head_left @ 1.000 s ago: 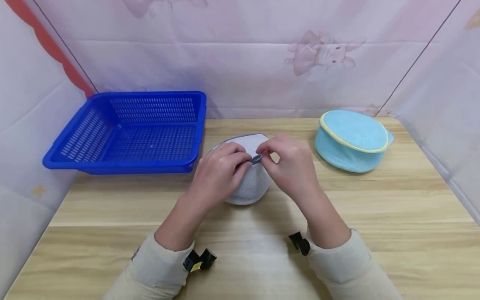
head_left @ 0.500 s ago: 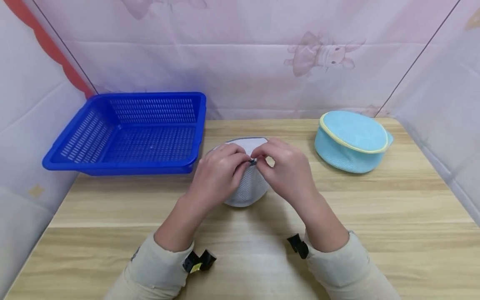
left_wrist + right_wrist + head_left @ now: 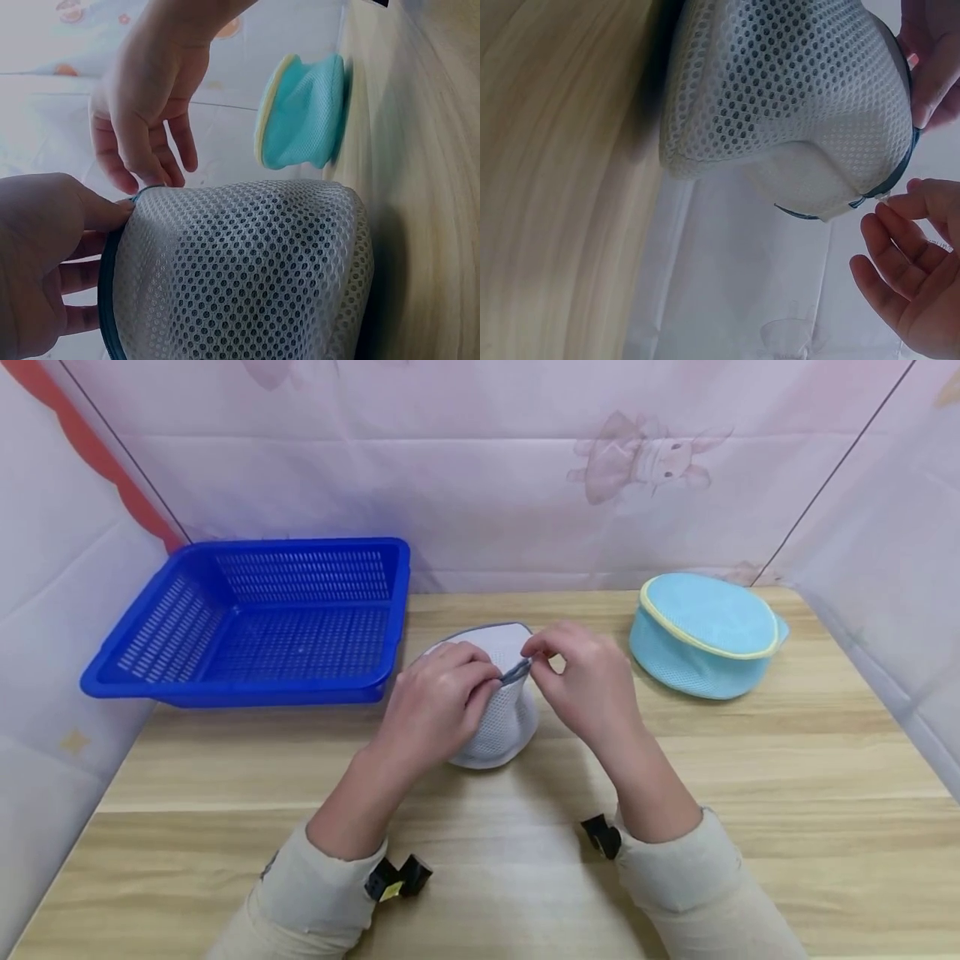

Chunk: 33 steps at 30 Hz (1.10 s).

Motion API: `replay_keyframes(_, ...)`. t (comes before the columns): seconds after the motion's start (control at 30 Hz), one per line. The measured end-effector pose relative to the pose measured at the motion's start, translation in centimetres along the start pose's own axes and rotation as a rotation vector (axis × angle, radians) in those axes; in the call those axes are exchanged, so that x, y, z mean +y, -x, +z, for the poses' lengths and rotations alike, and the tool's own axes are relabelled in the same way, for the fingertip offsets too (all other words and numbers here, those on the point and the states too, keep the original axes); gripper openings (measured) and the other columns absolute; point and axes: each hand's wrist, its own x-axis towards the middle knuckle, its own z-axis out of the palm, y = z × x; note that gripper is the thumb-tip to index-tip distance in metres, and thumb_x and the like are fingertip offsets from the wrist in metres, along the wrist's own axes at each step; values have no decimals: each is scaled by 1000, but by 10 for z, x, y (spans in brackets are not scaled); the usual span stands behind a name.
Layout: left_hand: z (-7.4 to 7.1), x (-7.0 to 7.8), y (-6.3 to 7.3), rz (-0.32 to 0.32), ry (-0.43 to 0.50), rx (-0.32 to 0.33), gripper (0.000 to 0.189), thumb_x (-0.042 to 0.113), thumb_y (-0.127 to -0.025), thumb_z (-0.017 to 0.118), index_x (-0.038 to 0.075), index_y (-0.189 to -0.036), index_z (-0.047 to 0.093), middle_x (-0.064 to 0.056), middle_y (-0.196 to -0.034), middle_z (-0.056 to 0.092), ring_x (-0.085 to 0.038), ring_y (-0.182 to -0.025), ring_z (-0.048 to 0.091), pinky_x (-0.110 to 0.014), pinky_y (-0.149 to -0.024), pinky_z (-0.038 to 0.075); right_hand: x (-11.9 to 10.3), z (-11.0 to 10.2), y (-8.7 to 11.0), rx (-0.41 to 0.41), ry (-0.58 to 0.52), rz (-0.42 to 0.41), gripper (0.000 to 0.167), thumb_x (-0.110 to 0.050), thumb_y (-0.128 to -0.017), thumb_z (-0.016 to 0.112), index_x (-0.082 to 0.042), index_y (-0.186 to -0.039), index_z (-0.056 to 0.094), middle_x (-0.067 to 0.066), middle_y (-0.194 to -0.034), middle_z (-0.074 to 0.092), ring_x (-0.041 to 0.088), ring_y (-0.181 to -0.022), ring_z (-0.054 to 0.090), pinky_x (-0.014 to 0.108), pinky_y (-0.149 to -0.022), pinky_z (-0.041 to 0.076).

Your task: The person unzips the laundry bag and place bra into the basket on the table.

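Observation:
A white mesh laundry bag [image 3: 498, 731] with dark blue-grey edging stands on the table between my hands. My left hand [image 3: 435, 702] pinches the bag's edging between thumb and fingers; in the left wrist view the edging [image 3: 107, 300] runs beside those fingers. Right of it, my right hand [image 3: 588, 685] pinches the same edge with thumb and forefinger. In the right wrist view, a small pale tip shows at these right fingertips [image 3: 896, 202], too small to identify. The other right fingers are loosely bent. Part of the bag's top is hidden behind the left hand.
A blue plastic basket [image 3: 393, 672] stands at the back left. At the back right sits a light blue mesh bag [image 3: 708, 618] with yellow trim. A patterned sheet [image 3: 487, 510] hangs behind the wooden table [image 3: 480, 877].
My right hand came left to the left fingers, then drew back right and slightly up along the bag's edge. More dark edging shows between the hands. My left hand has stayed put.

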Motion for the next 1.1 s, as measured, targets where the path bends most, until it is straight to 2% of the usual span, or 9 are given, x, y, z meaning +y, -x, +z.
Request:
replay_keyframes(0.17,-2,1,-1,-29,19,-8,9,16,-91,69,12,-93,77,0,-96,69,-17,-85,61,-31,-70,54,-3,-3,-1,2,-16,-16,16,4,-80,66,-8,-84,75,4,-83,72,21,-75,67,35,-65,52)
replay_keyframes(0.33,-3,0,-2,-45,24,-11,10,17,-92,68,12,-93,77,1,-96,68,-16,-85,60,-30,-67,54,-3,-5,-3,6,-15,-41,16,5,-80,66,-8,-84,75,4,-83,72,21,-75,67,34,-65,52)
replay_keyframes(0.43,-3,0,-1,-51,26,-31,11,17,-93,67,12,-93,77,2,-95,68,-15,-84,60,-30,-67,54,-2,-6,-2,-22,10,-18,16,4,-80,66,-8,-85,75,4,-84,72,22,-75,67,35,-65,51)
replay_keyframes(0.57,-3,0,-1,-50,25,-45,10,16,-93,66,13,-94,75,2,-94,69,-16,-85,61,-30,-68,54,-1,-8,-1,-94,44,18,16,0,-82,66,-11,-90,75,3,-90,71,22,-78,66,35,-64,50)
replay_keyframes(0.77,-2,0,-1,-49,12,-54,10,16,-94,65,13,-93,75,1,-93,69,-17,-85,61,-32,-71,55,-1,-10,-2,-286,21,29,16,-10,-83,69,-13,-97,75,1,-96,65,20,-79,57,31,-66,46)
replay_keyframes(0.87,-2,1,0,-48,14,-55,10,17,-94,66,12,-93,75,0,-93,67,-18,-86,61,-32,-73,55,-1,-9,-2,-353,28,44,14,-14,-84,72,-13,-97,75,0,-96,64,20,-81,58,32,-68,48)
replay_keyframes(0.97,-2,1,-1,-54,29,-28,7,16,-91,69,12,-94,75,0,-95,63,-17,-87,58,-31,-71,52,1,-8,-3,-359,2,75,11,-14,-85,73,-12,-96,75,1,-94,64,20,-83,62,33,-72,51)
replay_keyframes(1.1,-3,2,0,-80,51,-1,8,15,-87,75,13,-94,74,0,-95,57,-17,-86,52,-29,-66,47,4,-6,-3,-304,-67,144,8,-11,-87,70,-9,-93,75,2,-90,68,19,-82,66,35,-76,54)
